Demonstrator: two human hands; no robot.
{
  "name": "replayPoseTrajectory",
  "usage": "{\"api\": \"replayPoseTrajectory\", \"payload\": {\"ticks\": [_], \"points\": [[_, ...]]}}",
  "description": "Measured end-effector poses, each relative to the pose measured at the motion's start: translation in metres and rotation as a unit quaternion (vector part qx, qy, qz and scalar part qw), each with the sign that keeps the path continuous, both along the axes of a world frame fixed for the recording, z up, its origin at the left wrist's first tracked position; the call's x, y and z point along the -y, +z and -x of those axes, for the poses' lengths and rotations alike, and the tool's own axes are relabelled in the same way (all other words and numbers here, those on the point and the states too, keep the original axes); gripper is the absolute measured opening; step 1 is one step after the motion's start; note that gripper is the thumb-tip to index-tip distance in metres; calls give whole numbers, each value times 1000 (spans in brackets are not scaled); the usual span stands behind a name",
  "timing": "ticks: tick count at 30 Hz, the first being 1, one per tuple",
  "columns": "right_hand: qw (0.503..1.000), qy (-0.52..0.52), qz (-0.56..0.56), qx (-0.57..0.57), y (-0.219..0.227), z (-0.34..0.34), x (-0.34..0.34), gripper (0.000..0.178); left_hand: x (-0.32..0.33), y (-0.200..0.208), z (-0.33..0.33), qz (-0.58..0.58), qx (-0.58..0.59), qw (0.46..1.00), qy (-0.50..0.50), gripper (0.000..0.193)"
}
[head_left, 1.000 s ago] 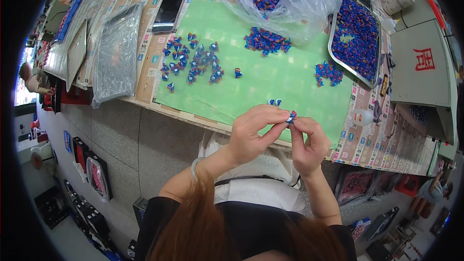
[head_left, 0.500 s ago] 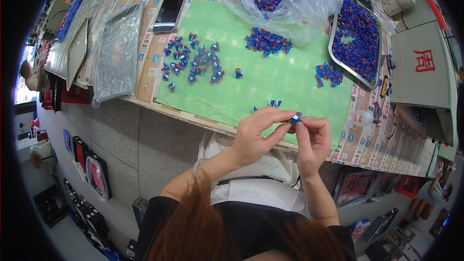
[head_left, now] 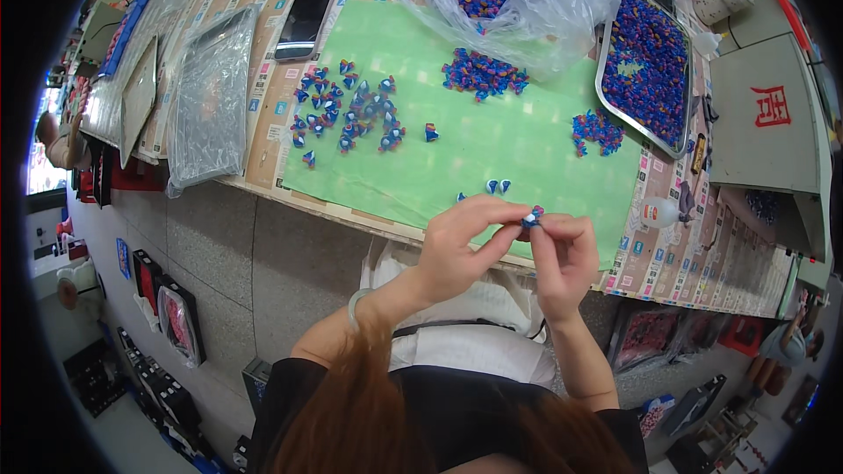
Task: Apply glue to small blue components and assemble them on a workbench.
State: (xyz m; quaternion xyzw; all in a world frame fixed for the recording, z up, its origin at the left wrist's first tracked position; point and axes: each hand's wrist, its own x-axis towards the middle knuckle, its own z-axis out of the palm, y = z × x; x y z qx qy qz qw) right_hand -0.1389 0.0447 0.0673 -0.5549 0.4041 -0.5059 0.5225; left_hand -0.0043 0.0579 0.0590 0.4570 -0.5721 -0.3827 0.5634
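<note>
My left hand [head_left: 458, 246] and my right hand [head_left: 566, 265] meet at the near edge of a green sheet [head_left: 395, 193]. Between their thumbs and fingertips they pinch one small blue, white and red plastic piece [head_left: 531, 219]; its finer shape is hidden by the fingers. Just beyond the hands lie a few small blue-and-white pieces [head_left: 498, 186]. A loose cluster of similar pieces with white parts [head_left: 373, 114] spreads over the left of the sheet, and a single piece [head_left: 431, 132] lies apart from it.
Blue, red and orange pieces form a pile [head_left: 483, 75] and a smaller heap [head_left: 597, 132]. A clear plastic bag [head_left: 562, 31] and a metal tray [head_left: 599, 83] hold more. Also around are a phone [head_left: 306, 19], a plastic-wrapped tray [head_left: 211, 105], a bottle [head_left: 657, 212] and a grey box [head_left: 760, 79].
The pinched piece has turned a little between my fingertips, so more of its red part shows. Both hands have shifted very slightly left.
</note>
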Motion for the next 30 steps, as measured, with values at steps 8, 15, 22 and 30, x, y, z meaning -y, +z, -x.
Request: {"api": "replayPoseTrajectory", "payload": {"ticks": [8,15,22,30], "points": [[889,76,-373,255,15,6,14,5,6,9,-4,-173,-164,968,-76,30],[971,37,-228,55,14,2,3,12,7,2,-7,-326,-439,830,-109,18],[984,48,-169,30,11,5,4,25,7,1,-7,-308,-406,853,-113,16],[983,-92,-155,44,-1,32,7,22,45,-65,-58,-156,-69,975,139,17]]}}
